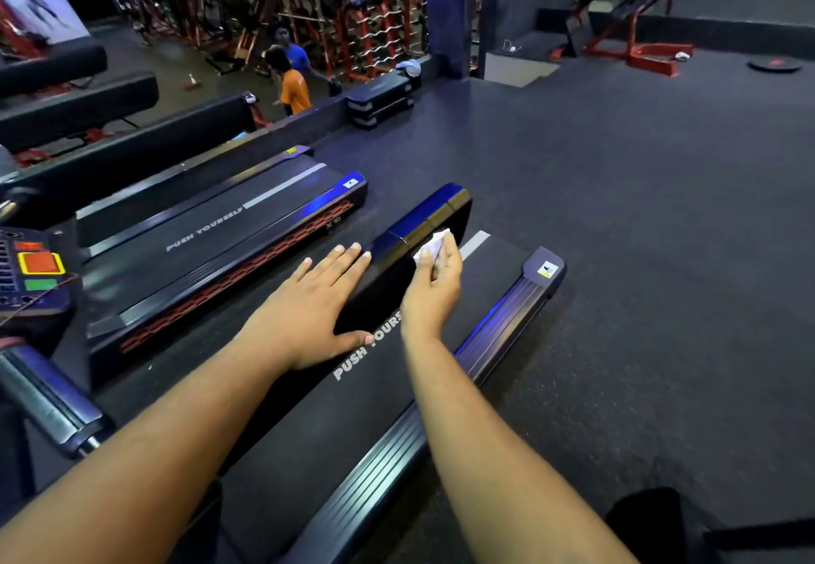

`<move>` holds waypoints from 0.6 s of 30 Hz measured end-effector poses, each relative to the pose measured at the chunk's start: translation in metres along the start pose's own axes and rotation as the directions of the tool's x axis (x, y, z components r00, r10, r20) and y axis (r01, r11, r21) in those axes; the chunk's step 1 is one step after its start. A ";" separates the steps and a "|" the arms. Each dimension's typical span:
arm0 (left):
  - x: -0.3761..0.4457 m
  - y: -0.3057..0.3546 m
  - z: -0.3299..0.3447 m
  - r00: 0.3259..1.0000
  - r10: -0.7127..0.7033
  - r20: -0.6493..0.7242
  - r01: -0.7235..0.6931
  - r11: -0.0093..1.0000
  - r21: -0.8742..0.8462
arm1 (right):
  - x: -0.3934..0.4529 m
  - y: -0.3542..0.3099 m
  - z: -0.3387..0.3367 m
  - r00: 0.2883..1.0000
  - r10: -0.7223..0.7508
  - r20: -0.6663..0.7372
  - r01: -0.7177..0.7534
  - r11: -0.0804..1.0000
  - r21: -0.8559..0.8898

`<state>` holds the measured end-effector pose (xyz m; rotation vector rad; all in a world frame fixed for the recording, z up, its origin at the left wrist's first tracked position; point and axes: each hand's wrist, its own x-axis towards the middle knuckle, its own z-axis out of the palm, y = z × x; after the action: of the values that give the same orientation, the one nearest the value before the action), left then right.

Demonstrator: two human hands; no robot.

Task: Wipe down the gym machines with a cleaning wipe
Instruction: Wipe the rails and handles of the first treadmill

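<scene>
Head camera looked down on a treadmill (353,422) whose belt read "PUSH YOURS…", with both bare arms reaching over it. Left hand (308,303) lay flat with straight, spread fingers on the dark glossy side rail (419,219), while the right hand (434,281) pinched a crumpled white wipe (434,243) against that rail's inner face. A second treadmill (211,228) stood just beside, to the left.

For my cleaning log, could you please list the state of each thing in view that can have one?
Left hand: open, flat on the black glossy treadmill handrail.
Right hand: pinching the crumpled white cleaning wipe against the handrail.
Wipe: bunched up, touching the handrail.
Black treadmill belt: bare, nobody on it.
</scene>
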<state>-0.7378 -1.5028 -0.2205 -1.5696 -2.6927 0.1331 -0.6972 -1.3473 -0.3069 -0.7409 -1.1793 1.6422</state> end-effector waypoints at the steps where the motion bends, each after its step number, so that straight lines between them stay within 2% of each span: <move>1: 0.000 0.000 0.000 1.000 0.000 0.000 0.000 1.000 -0.005 | -0.007 0.000 0.003 0.999 0.009 0.043 -0.008 1.000 -0.027; 5: 0.000 -0.001 0.000 1.000 0.005 -0.017 -0.006 0.999 -0.043 | -0.015 0.006 0.003 0.962 -0.001 0.272 0.069 0.968 -0.243; 9: -0.001 0.000 0.000 1.000 0.006 -0.012 -0.006 1.000 -0.022 | 0.018 -0.008 0.001 0.975 0.081 0.207 -0.012 0.949 -0.316; 10: -0.001 0.000 0.000 1.000 0.005 -0.009 -0.005 1.000 -0.020 | 0.025 -0.012 0.003 0.976 0.058 0.212 0.012 0.949 -0.315; 13: 0.000 -0.001 0.001 1.000 0.010 -0.016 -0.011 0.999 -0.035 | 0.011 -0.010 0.008 0.931 -0.147 0.335 0.259 0.912 -0.319; 15: 0.000 -0.002 0.001 1.000 0.015 -0.022 -0.016 0.999 -0.048 | -0.004 0.006 0.001 0.894 -0.214 0.394 0.353 0.879 -0.322; 16: 0.000 -0.003 0.002 1.000 0.015 -0.025 -0.016 0.999 -0.043 | -0.006 0.015 -0.005 0.901 -0.199 0.387 0.336 0.882 -0.330; 18: 0.000 -0.003 0.002 1.000 0.017 -0.023 -0.017 1.000 -0.017 | 0.008 0.019 -0.008 0.947 -0.093 0.307 0.206 0.910 -0.359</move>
<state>-0.7402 -1.5043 -0.2227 -1.5889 -2.6710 0.0928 -0.6997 -1.3389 -0.3267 -0.6452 -1.7600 1.4309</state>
